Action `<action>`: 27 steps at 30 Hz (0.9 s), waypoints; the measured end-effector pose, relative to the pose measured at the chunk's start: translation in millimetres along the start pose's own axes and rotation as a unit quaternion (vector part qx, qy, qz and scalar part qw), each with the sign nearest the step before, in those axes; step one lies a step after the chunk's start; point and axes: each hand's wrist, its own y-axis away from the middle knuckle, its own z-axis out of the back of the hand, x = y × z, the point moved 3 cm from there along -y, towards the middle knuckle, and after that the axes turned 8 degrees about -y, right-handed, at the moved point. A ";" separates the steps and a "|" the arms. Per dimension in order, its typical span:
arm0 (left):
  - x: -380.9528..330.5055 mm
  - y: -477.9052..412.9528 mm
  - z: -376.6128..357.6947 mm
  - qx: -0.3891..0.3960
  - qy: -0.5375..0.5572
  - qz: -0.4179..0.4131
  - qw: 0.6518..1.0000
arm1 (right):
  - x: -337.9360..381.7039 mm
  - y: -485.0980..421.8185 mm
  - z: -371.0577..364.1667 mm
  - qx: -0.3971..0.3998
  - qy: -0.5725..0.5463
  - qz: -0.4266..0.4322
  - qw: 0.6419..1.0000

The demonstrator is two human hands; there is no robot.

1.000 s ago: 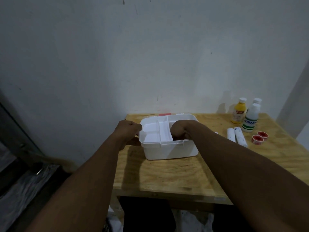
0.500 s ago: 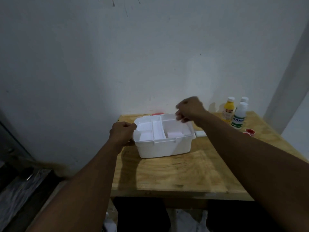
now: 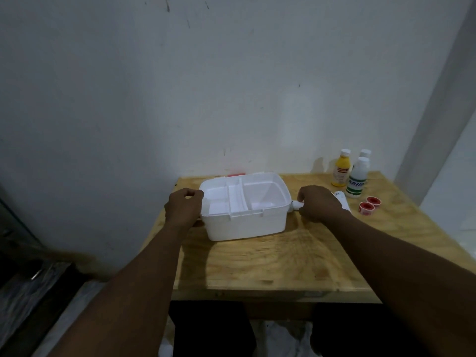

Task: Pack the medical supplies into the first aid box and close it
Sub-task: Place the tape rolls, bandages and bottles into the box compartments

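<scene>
L hand point(image 3: 184, 210) holds box point(image 3: 247, 225), R hand point(image 3: 318, 204) grips roll point(image 3: 296, 205).

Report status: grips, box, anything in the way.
Left grip holds first aid box, left end. Right grip holds white roll beside it. Box open; bottles unpacked on table. Nothing over the opening.

1. Dim, bluish light is filling the scene, with a faint brighter patch glowing mid-wall point(image 3: 283, 119).
2. The white first aid box point(image 3: 247, 226) is washing out, losing inner detail.
3. Shadows are falling left of the bottles point(image 3: 341, 171) and before the box on the plywood table point(image 3: 296, 266).
4. Wide-angle distortion is bending the edges, and the lower corners are turning murky.
</scene>
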 end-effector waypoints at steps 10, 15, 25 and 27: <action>2.4 -0.7 3.0 0.039 0.030 0.017 0.999 | 8.6 -7.8 18.1 -0.101 -0.167 -0.085 0.977; 8.5 -5.3 7.0 0.095 0.058 0.036 0.993 | 74.6 -7.5 58.4 -0.142 -0.335 -0.008 0.931; 6.6 -5.0 10.6 0.155 0.088 0.062 0.982 | 170.9 28.9 0.1 0.067 -0.236 0.192 0.950; 6.6 -4.4 10.8 0.152 0.093 0.064 0.982 | 171.6 29.6 -5.8 0.074 -0.199 0.213 0.954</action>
